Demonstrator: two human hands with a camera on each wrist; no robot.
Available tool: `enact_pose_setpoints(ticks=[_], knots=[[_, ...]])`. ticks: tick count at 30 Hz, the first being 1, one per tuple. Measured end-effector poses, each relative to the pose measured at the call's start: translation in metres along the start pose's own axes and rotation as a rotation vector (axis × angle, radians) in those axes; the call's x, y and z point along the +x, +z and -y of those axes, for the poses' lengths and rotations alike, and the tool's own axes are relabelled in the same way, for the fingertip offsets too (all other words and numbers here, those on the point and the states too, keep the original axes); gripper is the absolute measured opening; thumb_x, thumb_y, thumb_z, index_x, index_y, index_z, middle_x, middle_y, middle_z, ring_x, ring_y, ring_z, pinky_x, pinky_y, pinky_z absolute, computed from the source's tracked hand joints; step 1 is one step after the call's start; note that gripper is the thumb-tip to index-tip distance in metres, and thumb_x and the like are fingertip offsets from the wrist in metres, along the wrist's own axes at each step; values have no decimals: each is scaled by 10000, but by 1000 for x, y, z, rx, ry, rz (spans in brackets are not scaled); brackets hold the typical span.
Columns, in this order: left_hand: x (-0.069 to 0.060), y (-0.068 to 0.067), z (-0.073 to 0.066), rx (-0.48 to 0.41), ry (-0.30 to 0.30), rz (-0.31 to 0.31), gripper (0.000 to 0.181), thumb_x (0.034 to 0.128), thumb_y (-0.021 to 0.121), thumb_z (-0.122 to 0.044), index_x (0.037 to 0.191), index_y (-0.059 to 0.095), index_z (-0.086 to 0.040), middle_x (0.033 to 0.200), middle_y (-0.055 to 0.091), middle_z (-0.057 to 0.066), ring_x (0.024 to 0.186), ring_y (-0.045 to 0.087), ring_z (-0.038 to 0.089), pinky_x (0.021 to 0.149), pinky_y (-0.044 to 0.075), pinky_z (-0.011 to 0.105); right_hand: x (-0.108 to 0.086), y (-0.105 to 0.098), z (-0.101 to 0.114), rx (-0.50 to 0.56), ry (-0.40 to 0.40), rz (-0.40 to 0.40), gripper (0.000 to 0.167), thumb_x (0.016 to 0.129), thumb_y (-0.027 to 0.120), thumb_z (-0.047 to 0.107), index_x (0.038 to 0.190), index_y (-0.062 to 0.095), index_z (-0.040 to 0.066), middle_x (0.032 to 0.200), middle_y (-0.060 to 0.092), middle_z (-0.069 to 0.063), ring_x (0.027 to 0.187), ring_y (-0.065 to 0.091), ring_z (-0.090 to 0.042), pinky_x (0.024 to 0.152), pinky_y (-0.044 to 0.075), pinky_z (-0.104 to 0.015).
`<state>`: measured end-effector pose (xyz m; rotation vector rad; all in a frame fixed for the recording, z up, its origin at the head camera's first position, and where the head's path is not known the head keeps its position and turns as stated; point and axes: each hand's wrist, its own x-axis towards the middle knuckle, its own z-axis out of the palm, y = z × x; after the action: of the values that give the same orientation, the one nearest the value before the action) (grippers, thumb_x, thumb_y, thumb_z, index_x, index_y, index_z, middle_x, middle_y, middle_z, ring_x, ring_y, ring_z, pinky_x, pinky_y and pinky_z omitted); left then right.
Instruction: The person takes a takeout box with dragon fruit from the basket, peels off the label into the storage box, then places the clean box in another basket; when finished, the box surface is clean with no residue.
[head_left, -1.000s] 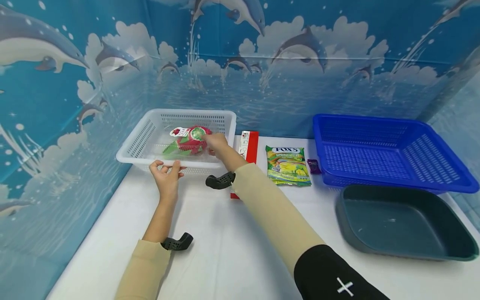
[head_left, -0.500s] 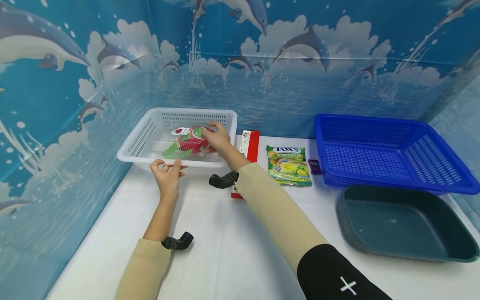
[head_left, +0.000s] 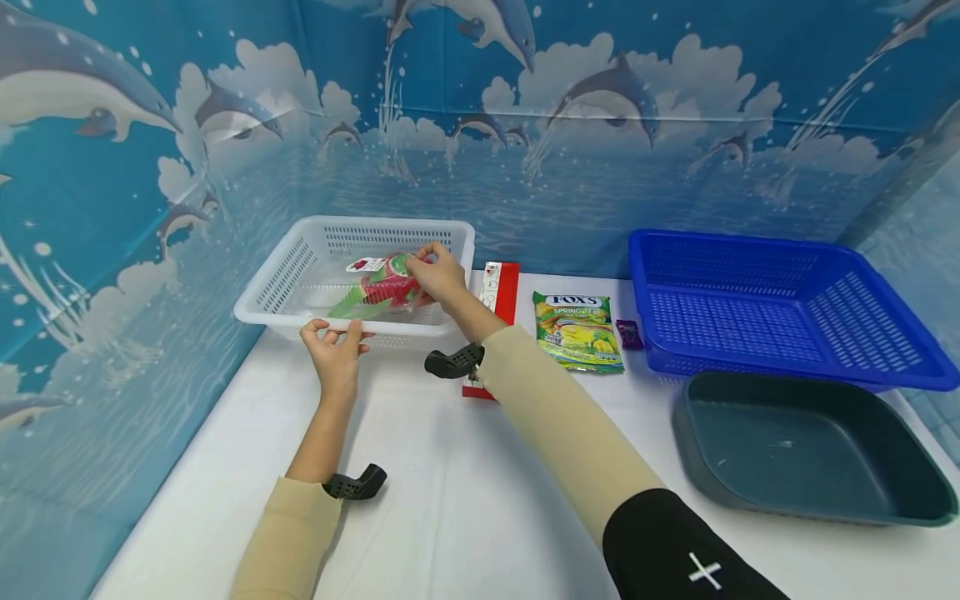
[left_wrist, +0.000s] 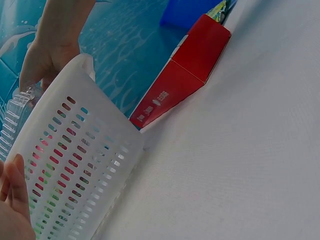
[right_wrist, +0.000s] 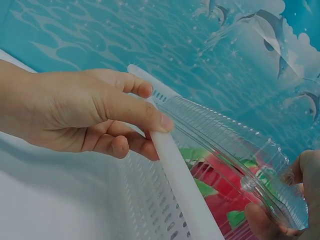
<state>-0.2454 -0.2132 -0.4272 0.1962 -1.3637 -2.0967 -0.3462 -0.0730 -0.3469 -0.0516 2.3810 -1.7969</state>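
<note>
A white slotted basket [head_left: 262,300] stands at the back left of the table. Inside it is a clear plastic clamshell box [head_left: 386,292] with red-and-green contents, which look like dragon fruit, and a label on its lid. My right hand [head_left: 438,275] reaches over the basket and grips the box's right end; in the right wrist view its fingers and thumb [right_wrist: 260,220] are on the clear plastic. With thumb and fingers my left hand [head_left: 333,354] pinches the basket's front rim, seen close up in the right wrist view [right_wrist: 85,110]. The box's underside is hidden.
Right of the basket lies a red-and-white box [head_left: 507,292], partly behind my right arm. Beside it are a green-yellow FOX'S candy bag [head_left: 577,333] and a small purple packet [head_left: 628,334]. A blue basket [head_left: 750,333] and a dark green tub [head_left: 810,450] stand at the right.
My right hand has shifted from the lid's top toward the clamshell box's right end, its fingers reaching over the far side. The box has slid slightly right. The left hand stays put.
</note>
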Motion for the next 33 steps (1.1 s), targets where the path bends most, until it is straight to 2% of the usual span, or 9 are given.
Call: enact_pose_setpoints(ticks=[3, 6, 10, 17, 21, 26, 29, 33], knots=[[0, -1, 0, -2, -1, 9, 418, 919, 615, 46, 1011, 253, -143, 852, 566, 83, 614, 671, 115, 496, 496, 161, -1, -1, -1, -11, -19, -3, 127, 913, 580, 225, 1019, 521, 187, 931, 614, -104, 413, 485, -125, 663, 579, -466], [-1, -1, 0, -3, 1, 13, 418, 921, 614, 45, 1011, 251, -142, 858, 560, 91, 615, 671, 115, 497, 494, 160, -3, -3, -2, -7, -29, -8, 132, 920, 584, 231, 1039, 536, 200, 960, 608, -119, 409, 492, -123, 585, 578, -409], [0, 0, 1, -5, -2, 9, 421, 917, 617, 47, 1010, 251, -139, 836, 562, 81, 613, 672, 111, 495, 495, 161, -7, -9, -4, 36, -68, -22, 159, 932, 587, 232, 1086, 557, 202, 865, 630, -137, 407, 496, -122, 482, 544, -326], [0, 3, 0, -1, 6, 9, 418, 917, 612, 53, 1002, 250, -136, 808, 549, 73, 614, 674, 107, 496, 497, 163, -11, -24, -1, 117, -151, -46, 205, 914, 571, 208, 1118, 565, 192, 655, 567, -88, 408, 480, -125, 662, 565, -534], [-1, 1, 0, 4, 1, 1, 414, 919, 608, 54, 1004, 248, -132, 816, 535, 87, 617, 672, 109, 499, 498, 166, -14, -31, 5, 144, -149, -41, 229, 903, 562, 193, 1131, 568, 191, 593, 492, -54, 414, 466, -130, 638, 573, -509], [-2, 1, 0, 6, 1, 17, 414, 925, 614, 33, 1014, 248, -139, 843, 530, 98, 635, 674, 117, 511, 502, 170, -21, -42, 16, 153, -146, -52, 240, 903, 558, 180, 1142, 566, 197, 635, 489, -63, 429, 461, -127, 549, 571, -403], [-2, 1, -1, 9, 6, 25, 415, 925, 618, 24, 1018, 249, -140, 845, 534, 91, 639, 673, 113, 517, 503, 169, -25, -49, 21, 151, -159, -62, 244, 898, 558, 173, 1142, 569, 191, 717, 512, -57, 425, 443, -120, 581, 575, -435], [-2, 0, -1, 12, 12, 18, 418, 918, 619, 41, 1017, 252, -135, 841, 534, 97, 630, 673, 114, 513, 504, 170, -30, -60, 24, 145, -171, -71, 237, 901, 555, 179, 1136, 572, 199, 686, 483, -21, 417, 405, -108, 630, 572, -501]])
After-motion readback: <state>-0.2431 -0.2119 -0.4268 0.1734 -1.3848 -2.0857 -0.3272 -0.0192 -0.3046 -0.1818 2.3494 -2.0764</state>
